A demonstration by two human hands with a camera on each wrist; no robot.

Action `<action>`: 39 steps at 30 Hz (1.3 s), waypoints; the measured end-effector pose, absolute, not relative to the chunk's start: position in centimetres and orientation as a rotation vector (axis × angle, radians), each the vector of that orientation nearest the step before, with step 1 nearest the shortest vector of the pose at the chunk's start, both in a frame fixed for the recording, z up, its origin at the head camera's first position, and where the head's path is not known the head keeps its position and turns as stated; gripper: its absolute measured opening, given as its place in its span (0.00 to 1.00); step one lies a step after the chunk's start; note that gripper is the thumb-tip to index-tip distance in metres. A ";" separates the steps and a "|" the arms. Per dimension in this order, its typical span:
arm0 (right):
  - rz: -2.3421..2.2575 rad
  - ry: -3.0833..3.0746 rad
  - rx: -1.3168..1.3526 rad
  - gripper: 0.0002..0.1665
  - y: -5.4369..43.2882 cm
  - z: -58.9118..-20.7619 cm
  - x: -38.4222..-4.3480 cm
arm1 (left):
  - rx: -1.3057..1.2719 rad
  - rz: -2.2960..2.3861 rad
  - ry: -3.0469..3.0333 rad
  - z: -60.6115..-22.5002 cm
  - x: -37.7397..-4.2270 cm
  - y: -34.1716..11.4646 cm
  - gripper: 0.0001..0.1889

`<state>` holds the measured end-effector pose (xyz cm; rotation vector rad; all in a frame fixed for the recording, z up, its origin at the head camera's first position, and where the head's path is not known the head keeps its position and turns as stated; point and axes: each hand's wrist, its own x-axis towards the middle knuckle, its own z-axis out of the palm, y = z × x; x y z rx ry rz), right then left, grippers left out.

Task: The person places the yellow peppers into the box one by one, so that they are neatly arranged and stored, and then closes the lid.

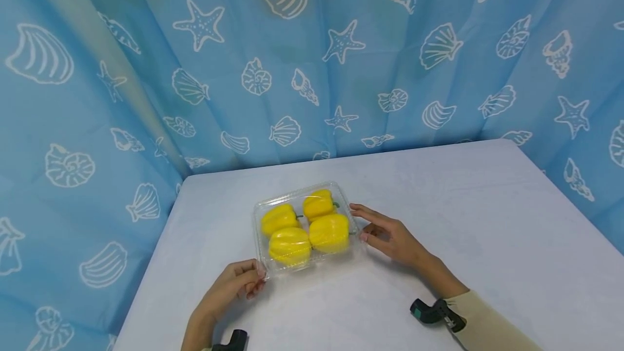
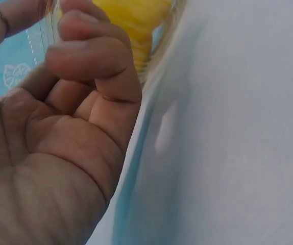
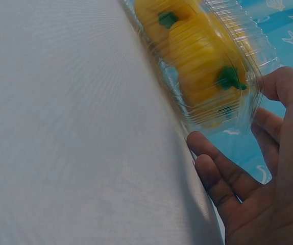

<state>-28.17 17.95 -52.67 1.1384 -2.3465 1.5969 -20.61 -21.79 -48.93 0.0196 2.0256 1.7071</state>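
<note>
A clear plastic clamshell box (image 1: 294, 196) holds several yellow bell peppers (image 1: 290, 246) with green stems, seen through its lid. At the box's near left corner, my left hand (image 1: 226, 286) pinches the rim between thumb and fingers. My right hand (image 1: 397, 240) has its thumb and index finger on the right edge. In the right wrist view, that thumb and index finger grip the corner of the ribbed box (image 3: 233, 30), while the other fingers (image 3: 228, 168) extend below. The left wrist view shows curled fingers (image 2: 90, 58) partly covering the box and a pepper (image 2: 136, 20).
A white cloth covers the table (image 1: 439, 194), whose far edge meets a blue curtain (image 1: 312, 69) printed with shells and starfish. The curtain also runs along the left and right sides. A black wrist device (image 1: 439, 313) sits at the right sleeve.
</note>
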 end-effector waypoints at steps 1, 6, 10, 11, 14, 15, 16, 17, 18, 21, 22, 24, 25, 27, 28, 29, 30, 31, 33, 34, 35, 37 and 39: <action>1.602 -2.353 1.133 0.33 17.9 -52.7 -28.2 | 0.010 1.734 2.001 -48.9 -20.6 -21.8 0.12; 1.618 -2.369 1.122 0.33 17.8 -52.8 -28.3 | -0.029 1.813 1.922 -48.9 -20.5 -21.6 0.09; 1.629 -2.384 1.112 0.33 17.8 -52.6 -28.1 | -0.071 1.825 1.898 -49.0 -20.4 -21.5 0.10; 1.636 -2.391 1.104 0.33 17.8 -52.6 -28.1 | -0.079 1.834 1.889 -49.0 -20.4 -21.5 0.09; 1.644 -2.398 1.082 0.33 17.8 -52.6 -28.0 | -0.088 1.870 1.885 -48.9 -20.5 -21.3 0.08; 1.644 -2.398 1.077 0.33 17.8 -52.6 -28.0 | -0.087 1.883 1.888 -48.8 -20.4 -21.2 0.08; 1.644 -2.400 1.070 0.33 17.8 -52.6 -28.0 | -0.091 1.894 1.894 -48.8 -20.4 -21.1 0.08; 1.641 -2.396 1.066 0.33 17.8 -52.7 -28.0 | -0.096 1.903 1.904 -48.8 -20.4 -21.0 0.07; 1.643 -2.389 1.064 0.33 17.8 -52.7 -28.0 | -0.104 1.911 1.915 -48.7 -20.4 -20.8 0.07; 1.645 -2.373 1.059 0.34 17.8 -52.7 -27.8 | -0.122 1.922 1.941 -48.7 -20.3 -20.6 0.07; 1.643 -2.369 1.056 0.34 17.8 -52.6 -27.7 | -0.129 1.928 1.946 -48.7 -20.3 -20.5 0.07; 1.637 -2.357 1.060 0.34 17.8 -52.6 -27.6 | -0.131 1.933 1.953 -48.8 -20.3 -20.4 0.07; 1.630 -2.357 1.060 0.33 17.9 -52.6 -27.5 | -0.129 1.929 1.955 -48.8 -20.4 -20.3 0.07; 1.618 -2.359 1.060 0.33 18.0 -52.6 -27.5 | -0.125 1.914 1.956 -48.9 -20.4 -20.3 0.07; 1.610 -2.363 1.059 0.33 18.0 -52.6 -27.5 | -0.116 1.896 1.960 -48.9 -20.5 -20.4 0.07; 1.611 -2.367 1.057 0.33 18.0 -52.6 -27.5 | -0.103 1.871 1.969 -48.9 -20.5 -20.5 0.07; 1.612 -2.371 1.056 0.33 18.0 -52.6 -27.5 | -0.082 1.831 1.993 -48.9 -20.5 -20.7 0.08; 1.616 -2.373 1.054 0.33 17.9 -52.6 -27.5 | -0.054 1.782 2.022 -48.9 -20.5 -21.0 0.10; 1.630 -2.368 1.051 0.33 17.7 -52.5 -27.3 | 0.001 1.653 2.092 -48.9 -20.4 -21.7 0.14; 1.643 -2.369 1.050 0.33 17.5 -52.5 -27.3 | 0.023 1.589 2.126 -48.8 -20.3 -22.2 0.17; 1.655 -2.372 1.051 0.32 17.3 -52.5 -27.2 | 0.031 1.529 2.163 -48.8 -20.1 -22.7 0.19; 1.673 -2.371 1.053 0.32 16.8 -52.5 -27.0 | 0.010 1.458 2.230 -48.7 -19.8 -24.0 0.23; 1.681 -2.377 1.033 0.30 16.4 -52.5 -26.9 | -0.055 1.487 2.297 -48.5 -19.7 -25.0 0.24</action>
